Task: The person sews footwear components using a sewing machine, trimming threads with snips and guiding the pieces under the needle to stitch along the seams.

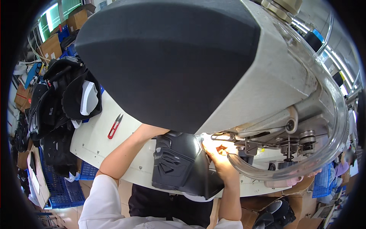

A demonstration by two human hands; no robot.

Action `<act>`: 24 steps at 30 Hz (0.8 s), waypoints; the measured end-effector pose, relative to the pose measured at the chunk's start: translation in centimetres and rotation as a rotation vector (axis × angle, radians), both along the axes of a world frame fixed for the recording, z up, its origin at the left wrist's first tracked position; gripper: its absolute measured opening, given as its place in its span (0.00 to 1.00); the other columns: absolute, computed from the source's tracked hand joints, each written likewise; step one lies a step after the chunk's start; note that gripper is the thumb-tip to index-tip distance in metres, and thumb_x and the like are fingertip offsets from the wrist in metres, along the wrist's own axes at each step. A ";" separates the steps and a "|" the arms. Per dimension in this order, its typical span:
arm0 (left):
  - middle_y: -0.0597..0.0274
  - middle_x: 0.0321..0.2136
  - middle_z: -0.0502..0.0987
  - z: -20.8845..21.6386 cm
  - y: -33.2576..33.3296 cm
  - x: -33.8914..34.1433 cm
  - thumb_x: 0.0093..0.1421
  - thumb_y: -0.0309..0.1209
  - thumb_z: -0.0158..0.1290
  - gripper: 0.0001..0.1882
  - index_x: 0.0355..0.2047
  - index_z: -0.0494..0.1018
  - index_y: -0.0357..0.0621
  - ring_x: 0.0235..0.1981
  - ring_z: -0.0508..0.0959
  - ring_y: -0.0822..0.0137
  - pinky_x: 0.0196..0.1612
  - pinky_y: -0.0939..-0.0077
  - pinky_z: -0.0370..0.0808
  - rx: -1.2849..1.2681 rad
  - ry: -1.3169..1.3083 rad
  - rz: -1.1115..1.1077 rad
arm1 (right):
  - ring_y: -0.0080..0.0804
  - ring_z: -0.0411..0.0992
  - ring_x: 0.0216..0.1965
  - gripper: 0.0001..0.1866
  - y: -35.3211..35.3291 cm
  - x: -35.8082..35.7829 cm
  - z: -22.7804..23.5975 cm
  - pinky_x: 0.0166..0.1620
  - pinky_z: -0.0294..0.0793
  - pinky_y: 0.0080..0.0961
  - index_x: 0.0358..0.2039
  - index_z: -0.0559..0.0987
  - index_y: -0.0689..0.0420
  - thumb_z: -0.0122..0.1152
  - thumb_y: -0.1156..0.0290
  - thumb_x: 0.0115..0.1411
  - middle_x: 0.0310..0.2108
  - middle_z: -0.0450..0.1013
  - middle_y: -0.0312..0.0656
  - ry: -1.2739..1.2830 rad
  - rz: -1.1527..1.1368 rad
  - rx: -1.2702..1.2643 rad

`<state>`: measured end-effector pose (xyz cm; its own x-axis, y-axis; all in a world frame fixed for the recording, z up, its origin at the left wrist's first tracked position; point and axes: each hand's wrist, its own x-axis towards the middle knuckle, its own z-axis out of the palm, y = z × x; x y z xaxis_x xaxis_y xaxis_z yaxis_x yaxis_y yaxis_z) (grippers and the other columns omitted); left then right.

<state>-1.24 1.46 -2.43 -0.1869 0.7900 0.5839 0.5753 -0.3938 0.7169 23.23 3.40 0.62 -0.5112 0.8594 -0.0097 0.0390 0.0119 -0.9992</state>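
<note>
A black panel [173, 164] with moulded ridges and cut-like shapes lies on the white sewing table, its lower part draping over the front edge. The head of a sewing machine [171, 65], with a large black cover, hangs over it and hides the panel's far end. My left hand [155, 131] reaches beneath that cover at the panel's far left; only the wrist side shows and the fingers are hidden. At the panel's right edge, under bright lamp light, my right hand [220, 152] has its fingers curled in a pinch against the material; glare blurs the fingertips.
Red-handled thread snips [114, 126] lie on the white table [95, 131] at left. Black padded pieces [57, 103] are heaped beyond them, above blue crates [65, 191]. A clear hose [263, 174] loops near my right wrist. A cardboard box [248, 213] stands below right.
</note>
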 end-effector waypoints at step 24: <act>0.40 0.58 0.68 3.5 -17.5 10.4 0.67 0.36 0.44 0.35 0.67 0.46 0.28 0.30 0.80 0.68 0.34 0.77 0.77 -0.147 -0.465 -0.018 | 0.12 0.66 0.24 0.07 -3.2 -2.1 -3.0 0.28 0.65 0.11 0.28 0.76 0.59 0.68 0.76 0.59 0.24 0.71 0.31 0.145 -0.373 -0.091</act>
